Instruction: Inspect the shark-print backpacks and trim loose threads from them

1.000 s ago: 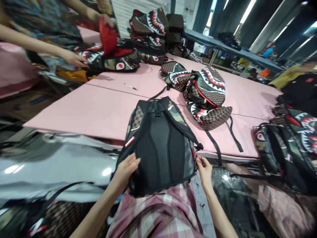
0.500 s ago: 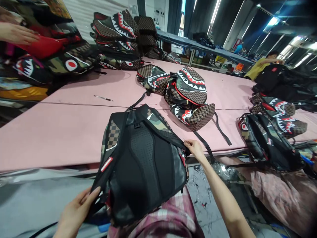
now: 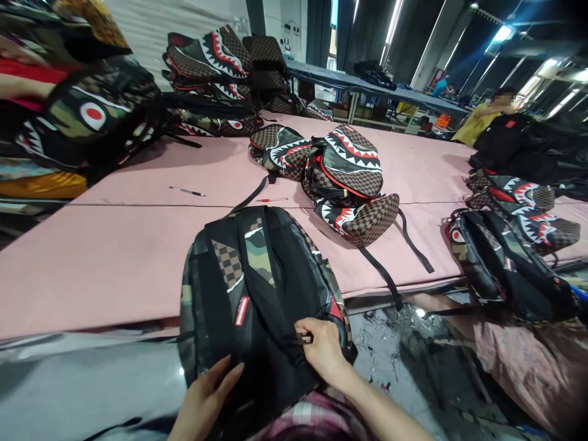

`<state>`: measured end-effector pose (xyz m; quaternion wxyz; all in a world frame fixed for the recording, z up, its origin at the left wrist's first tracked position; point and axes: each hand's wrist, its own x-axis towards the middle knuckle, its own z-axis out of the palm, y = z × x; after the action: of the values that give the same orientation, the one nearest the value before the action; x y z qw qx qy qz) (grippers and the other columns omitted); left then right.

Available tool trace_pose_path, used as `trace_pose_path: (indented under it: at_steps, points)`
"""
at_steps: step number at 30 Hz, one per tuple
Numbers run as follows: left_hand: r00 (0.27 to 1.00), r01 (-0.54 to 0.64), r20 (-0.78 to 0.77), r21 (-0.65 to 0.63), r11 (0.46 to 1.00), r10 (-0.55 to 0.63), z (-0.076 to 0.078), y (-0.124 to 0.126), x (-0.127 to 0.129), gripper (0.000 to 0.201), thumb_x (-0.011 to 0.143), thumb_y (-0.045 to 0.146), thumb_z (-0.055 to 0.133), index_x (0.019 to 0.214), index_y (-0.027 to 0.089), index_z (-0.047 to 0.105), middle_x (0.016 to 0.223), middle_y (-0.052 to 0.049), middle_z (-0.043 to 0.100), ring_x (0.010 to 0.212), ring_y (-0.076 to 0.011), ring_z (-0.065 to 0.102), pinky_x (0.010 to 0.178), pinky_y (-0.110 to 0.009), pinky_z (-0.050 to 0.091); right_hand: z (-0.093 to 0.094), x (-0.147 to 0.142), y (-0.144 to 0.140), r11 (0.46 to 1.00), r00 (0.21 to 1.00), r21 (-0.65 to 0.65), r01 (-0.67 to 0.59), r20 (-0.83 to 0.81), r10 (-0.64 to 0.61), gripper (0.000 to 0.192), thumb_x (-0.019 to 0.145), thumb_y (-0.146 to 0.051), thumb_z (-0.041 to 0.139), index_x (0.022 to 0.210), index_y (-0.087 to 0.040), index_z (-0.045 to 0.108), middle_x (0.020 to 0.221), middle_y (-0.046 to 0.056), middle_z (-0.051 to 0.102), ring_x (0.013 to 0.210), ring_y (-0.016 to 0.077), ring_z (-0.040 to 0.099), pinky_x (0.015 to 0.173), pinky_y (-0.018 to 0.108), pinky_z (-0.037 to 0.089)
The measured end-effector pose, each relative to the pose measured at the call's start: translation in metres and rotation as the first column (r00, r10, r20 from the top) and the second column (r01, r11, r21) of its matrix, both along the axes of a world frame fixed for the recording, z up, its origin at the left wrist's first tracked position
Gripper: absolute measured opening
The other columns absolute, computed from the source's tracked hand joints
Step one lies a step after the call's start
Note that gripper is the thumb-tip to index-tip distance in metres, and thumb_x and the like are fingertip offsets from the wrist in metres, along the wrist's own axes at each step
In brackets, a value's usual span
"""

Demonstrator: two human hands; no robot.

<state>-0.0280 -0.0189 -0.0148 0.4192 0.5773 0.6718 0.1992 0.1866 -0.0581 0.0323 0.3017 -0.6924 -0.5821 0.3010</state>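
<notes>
1. A long pink table point(image 3: 114, 245) carries everything, with a seam line running across its top.
2. A camo-and-checker backpack point(image 3: 257, 294) lies at the near edge, overhanging it.
3. A heap of shark-mouth backpacks point(image 3: 340, 177) sits mid-table.
4. A pen point(image 3: 186, 191) and a red pen point(image 3: 272, 199) lie loose on the table.
5. A stack of backpacks point(image 3: 215, 79) stands at the far end.

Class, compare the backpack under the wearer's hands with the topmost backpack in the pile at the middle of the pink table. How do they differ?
The near backpack lies back-side up, showing black padding and straps; the top pile backpack shows its shark-mouth front. The near backpack hangs over the table edge, touched by the left hand and right hand, whereas the pile backpack rests on other bags, untouched. Both share brown checker and camouflage patterns.
</notes>
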Motion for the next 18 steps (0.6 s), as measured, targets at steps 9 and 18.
trace_pose_path:
  at_steps: [9,18]
  points:
    - [0.998,0.067,-0.017,0.019,0.998,-0.067,0.012,-0.003,-0.016,0.044,0.054,0.057,0.061,0.077,0.021,0.067,0.081,-0.005,0.073,0.09,-0.031,0.065,0.073,-0.032,0.055,-0.009,0.001,-0.006,0.998,0.998,0.06,0.025,-0.055,-0.021,0.029,0.064,-0.005,0.041,0.071,-0.021,0.064,0.066,-0.003,0.062,0.06,0.011,0.053,0.055,0.022,0.029]
    - [0.927,0.374,0.001,0.006,0.927,-0.374,0.03,-0.023,0.039,0.031,0.082,0.041,0.041,0.063,0.02,0.054,0.054,0.0,0.061,0.054,-0.0161,0.06,0.052,-0.022,0.042,-0.04,0.025,-0.018,0.971,0.906,-0.025,0.236,-0.356,-0.229,0.026,0.08,-0.035,0.049,0.08,-0.017,0.068,0.077,0.005,0.067,0.072,0.0183,0.059,0.066,0.025,0.043]
